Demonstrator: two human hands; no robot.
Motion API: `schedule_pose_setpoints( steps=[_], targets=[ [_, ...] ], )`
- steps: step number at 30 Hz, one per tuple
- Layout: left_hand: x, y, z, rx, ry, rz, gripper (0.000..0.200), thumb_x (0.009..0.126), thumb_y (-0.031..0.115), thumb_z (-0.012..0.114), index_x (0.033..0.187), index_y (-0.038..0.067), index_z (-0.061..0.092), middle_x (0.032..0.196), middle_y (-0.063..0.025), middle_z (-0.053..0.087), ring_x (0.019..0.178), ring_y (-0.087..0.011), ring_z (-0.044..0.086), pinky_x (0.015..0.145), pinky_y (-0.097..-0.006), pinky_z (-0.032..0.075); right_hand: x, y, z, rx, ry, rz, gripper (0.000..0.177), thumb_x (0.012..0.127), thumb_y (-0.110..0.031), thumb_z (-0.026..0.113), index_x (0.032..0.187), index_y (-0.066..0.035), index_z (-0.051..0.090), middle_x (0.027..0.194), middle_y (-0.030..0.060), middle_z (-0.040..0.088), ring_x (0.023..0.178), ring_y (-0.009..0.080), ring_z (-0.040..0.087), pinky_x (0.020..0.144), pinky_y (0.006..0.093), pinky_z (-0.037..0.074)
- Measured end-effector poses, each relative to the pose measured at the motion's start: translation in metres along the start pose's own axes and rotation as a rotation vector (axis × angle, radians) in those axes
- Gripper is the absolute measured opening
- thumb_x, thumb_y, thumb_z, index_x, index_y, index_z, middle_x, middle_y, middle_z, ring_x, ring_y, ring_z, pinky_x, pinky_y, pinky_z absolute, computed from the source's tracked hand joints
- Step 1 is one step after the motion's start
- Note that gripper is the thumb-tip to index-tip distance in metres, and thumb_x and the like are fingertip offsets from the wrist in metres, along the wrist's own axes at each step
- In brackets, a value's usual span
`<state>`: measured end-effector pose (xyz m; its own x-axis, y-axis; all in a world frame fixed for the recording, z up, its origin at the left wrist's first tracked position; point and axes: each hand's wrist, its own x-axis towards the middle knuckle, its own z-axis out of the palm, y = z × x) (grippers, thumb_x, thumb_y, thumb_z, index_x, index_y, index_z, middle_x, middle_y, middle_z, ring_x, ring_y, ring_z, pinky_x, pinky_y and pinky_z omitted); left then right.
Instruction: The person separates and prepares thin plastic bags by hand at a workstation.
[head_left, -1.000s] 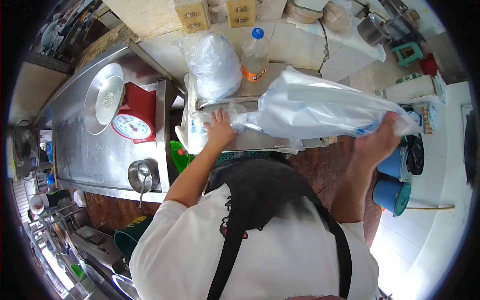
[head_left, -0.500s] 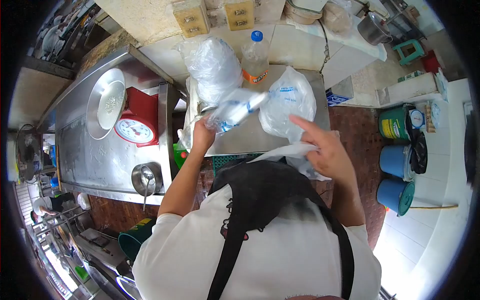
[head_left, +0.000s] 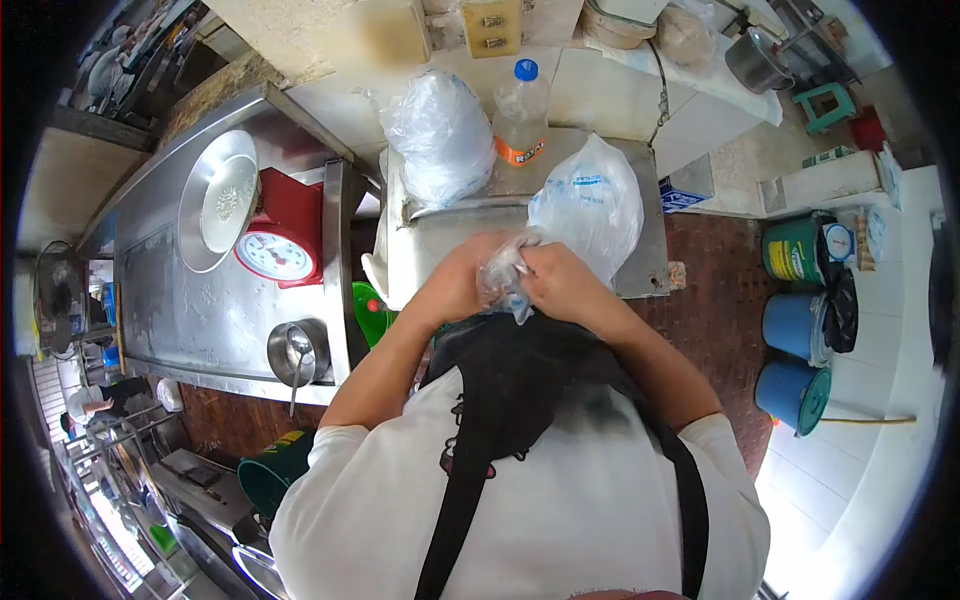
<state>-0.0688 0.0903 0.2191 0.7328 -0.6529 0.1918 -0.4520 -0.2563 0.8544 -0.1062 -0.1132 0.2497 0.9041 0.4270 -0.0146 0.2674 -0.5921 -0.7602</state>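
In front of my apron, my left hand (head_left: pixel 466 277) and my right hand (head_left: pixel 562 286) are close together, both closed on a crumpled clear plastic bag (head_left: pixel 507 272). Its lower end pokes out below my fingers; whether anything is inside I cannot make out. Just beyond my right hand, a whitish plastic bag with blue print (head_left: pixel 592 208) lies on the metal-topped table (head_left: pixel 440 240). Farther back stand a bulky clear bag of white, plastic-looking contents (head_left: pixel 436 140) and a clear bottle with a blue cap and orange label (head_left: pixel 520 112).
On the steel counter (head_left: pixel 190 325) at left are a red dial scale (head_left: pixel 290 222) with a metal pan (head_left: pixel 228 195) and a small pot (head_left: pixel 305 340) holding a ladle. Lidded buckets (head_left: pixel 790 390) line the right wall. A person (head_left: pixel 90 403) is far off at lower left.
My hands have come together from apart. The bag that was blurred in my left hand is now bunched between both hands. The whitish strip at my right hand no longer shows separately.
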Motion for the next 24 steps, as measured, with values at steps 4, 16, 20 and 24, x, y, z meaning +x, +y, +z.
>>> schedule_pose_setpoints(
  steps=[4,16,20,24],
  targets=[
    [-0.006,-0.011,-0.009,0.161,0.001,-0.019,0.053,0.070,0.000,0.073,0.122,0.006,0.062,0.120,-0.0174,0.063,0.110,-0.0390,0.059,0.097,-0.0422,0.047,-0.015,-0.011,-0.036,0.240,-0.075,-0.001,0.034,0.088,-0.002,0.058,0.122,-0.005,0.061,0.095,0.0264,0.065,0.086,0.0446,0.063,0.076,0.0415,0.051],
    [0.013,-0.129,0.096,0.665,0.098,-0.042,0.057,0.074,0.024,0.076,0.126,0.007,0.059,0.132,-0.0196,0.051,0.122,-0.0377,0.047,0.104,-0.0541,0.034,-0.049,-0.053,-0.101,0.164,-0.064,0.208,0.049,0.081,0.006,0.059,0.128,-0.009,0.060,0.093,0.0225,0.067,0.073,0.0341,0.063,0.073,0.0333,0.050],
    [-0.006,-0.100,0.071,0.454,-0.078,-0.240,0.069,0.077,0.028,0.075,0.137,0.007,0.049,0.146,-0.0219,0.039,0.134,-0.0400,0.038,0.112,-0.0542,0.029,-0.061,-0.038,-0.088,0.227,-0.042,0.157,0.046,0.081,0.005,0.060,0.125,-0.009,0.061,0.089,0.0219,0.066,0.069,0.0341,0.060,0.070,0.0340,0.049],
    [-0.025,-0.125,0.080,0.718,0.030,-0.127,0.051,0.082,0.026,0.071,0.126,0.005,0.059,0.136,-0.0172,0.051,0.130,-0.0422,0.042,0.105,-0.0584,0.034,-0.057,-0.030,-0.075,0.221,0.195,0.084,0.036,0.087,0.000,0.060,0.121,-0.010,0.064,0.080,0.0193,0.063,0.063,0.0256,0.056,0.066,0.0316,0.048]
  ],
)
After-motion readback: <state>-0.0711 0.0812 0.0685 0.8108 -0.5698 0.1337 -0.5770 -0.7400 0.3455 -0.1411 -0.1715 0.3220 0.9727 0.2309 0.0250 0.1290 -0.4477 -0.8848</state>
